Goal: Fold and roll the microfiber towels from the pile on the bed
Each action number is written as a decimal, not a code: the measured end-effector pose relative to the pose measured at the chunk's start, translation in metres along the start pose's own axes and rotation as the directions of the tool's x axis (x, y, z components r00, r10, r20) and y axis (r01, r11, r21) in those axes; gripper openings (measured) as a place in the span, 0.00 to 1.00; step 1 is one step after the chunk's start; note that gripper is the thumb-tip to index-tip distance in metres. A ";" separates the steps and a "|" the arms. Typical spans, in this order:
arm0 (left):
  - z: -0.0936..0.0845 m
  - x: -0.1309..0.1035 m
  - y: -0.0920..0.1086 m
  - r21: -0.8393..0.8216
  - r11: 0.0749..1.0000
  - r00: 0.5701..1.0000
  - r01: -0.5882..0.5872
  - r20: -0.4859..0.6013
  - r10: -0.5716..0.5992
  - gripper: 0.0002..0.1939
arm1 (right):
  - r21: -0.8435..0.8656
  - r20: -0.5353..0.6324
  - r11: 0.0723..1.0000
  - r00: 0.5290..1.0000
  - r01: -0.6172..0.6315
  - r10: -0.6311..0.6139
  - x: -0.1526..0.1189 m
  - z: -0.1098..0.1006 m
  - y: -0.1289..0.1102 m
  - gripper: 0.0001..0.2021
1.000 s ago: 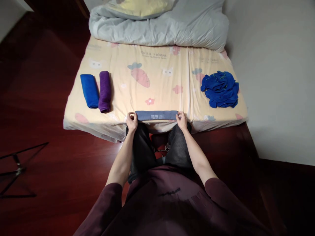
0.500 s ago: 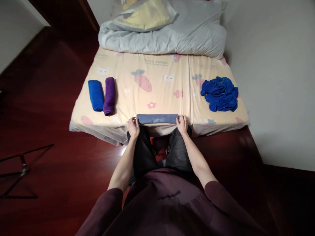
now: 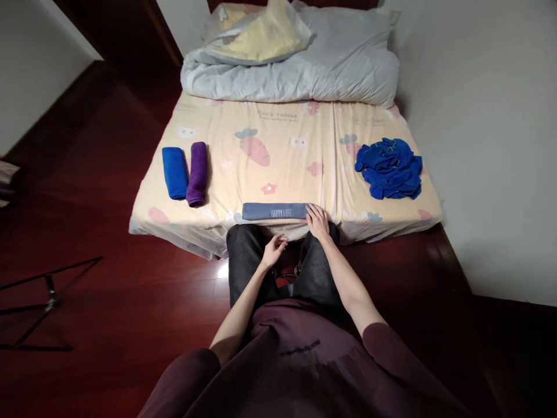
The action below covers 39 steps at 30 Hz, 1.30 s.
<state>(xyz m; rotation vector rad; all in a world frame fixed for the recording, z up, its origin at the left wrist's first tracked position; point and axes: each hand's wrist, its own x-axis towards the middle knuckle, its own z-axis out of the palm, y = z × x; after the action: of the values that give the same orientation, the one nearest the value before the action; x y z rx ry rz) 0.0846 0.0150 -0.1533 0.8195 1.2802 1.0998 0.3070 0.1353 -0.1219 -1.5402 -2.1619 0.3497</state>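
Observation:
A flat strip of folded blue-grey cloth with "HAPPY LIFE" lettering lies along the front edge of the bed. On its right end rest the stretched fingers of my right hand; they are not wrapped round it. My left hand hovers over my lap, below the cloth and apart from it, with loosely bent fingers and nothing in them. To the left lie a blue folded cloth and a purple rolled cloth, side by side. A crumpled blue cloth with green marks is heaped on the right.
The bed has a yellow sheet printed with carrots. A pale grey quilt is bunched at its far end, under a yellow pillow in a clear bag. A black metal stand is on the floor at left; a wall borders the right side.
My left hand has left the cloth's left end and moved right and toward me. My right hand has shifted slightly left, its fingers now flatter on the right end.

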 end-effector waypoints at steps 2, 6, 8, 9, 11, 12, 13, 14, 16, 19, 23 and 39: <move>0.011 0.012 0.006 -0.229 0.972 0.996 0.052 -0.059 -0.067 0.24 | 0.012 0.003 1.000 1.000 -0.007 0.007 0.000 0.000 0.000 0.25; 0.013 0.036 0.028 -0.541 0.839 0.972 0.056 -0.163 -0.169 0.20 | 0.031 0.003 0.999 1.000 -0.022 0.022 0.000 0.001 0.002 0.25; 0.007 0.045 0.038 -0.635 0.771 0.957 0.052 -0.189 -0.220 0.15 | 0.037 0.002 0.999 1.000 -0.022 0.022 0.000 0.001 0.003 0.25; 0.004 0.048 0.042 -0.671 0.741 0.949 0.043 -0.203 -0.240 0.12 | 0.040 0.002 0.999 1.000 -0.020 0.020 0.000 0.001 0.003 0.25; -0.001 0.053 0.050 -0.723 0.691 0.931 0.018 -0.241 -0.276 0.08 | 0.046 0.003 0.999 1.000 -0.012 0.012 0.000 0.001 0.004 0.25; -0.002 0.056 0.053 -0.740 0.672 0.920 0.003 -0.261 -0.292 0.07 | 0.048 0.006 0.999 1.000 -0.010 0.010 0.000 0.001 0.004 0.25; -0.002 0.059 0.057 -0.754 0.657 0.912 -0.013 -0.279 -0.301 0.07 | 0.050 0.009 0.999 1.000 -0.008 0.008 0.000 0.002 0.004 0.25; -0.001 0.062 0.060 -0.764 0.645 0.906 -0.030 -0.294 -0.306 0.07 | 0.052 0.012 0.999 1.000 -0.009 0.008 0.000 0.002 0.005 0.25; 0.004 0.070 0.067 -0.771 0.633 0.902 -0.063 -0.315 -0.294 0.06 | 0.052 0.020 0.999 1.000 -0.008 0.007 0.001 0.003 0.005 0.25; 0.014 0.083 0.077 -0.765 0.637 0.902 -0.098 -0.339 -0.268 0.08 | 0.041 0.033 0.999 0.999 -0.002 0.000 0.000 0.002 0.006 0.26; 0.022 0.100 0.092 -0.754 0.649 0.877 -0.099 -0.374 -0.300 0.15 | 0.007 0.053 1.000 0.999 -0.001 0.000 -0.004 0.000 0.005 0.28; 0.003 0.085 0.164 -0.568 0.807 0.967 -0.160 -0.254 0.013 0.24 | -0.094 -0.051 0.994 0.997 -0.061 0.056 0.014 -0.006 -0.053 0.43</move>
<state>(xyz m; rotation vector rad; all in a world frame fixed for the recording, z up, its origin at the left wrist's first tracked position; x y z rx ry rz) 0.0547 0.1457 -0.0263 0.2786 1.0022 1.5998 0.2628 0.1299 -0.0895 -1.6499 -2.1280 0.2286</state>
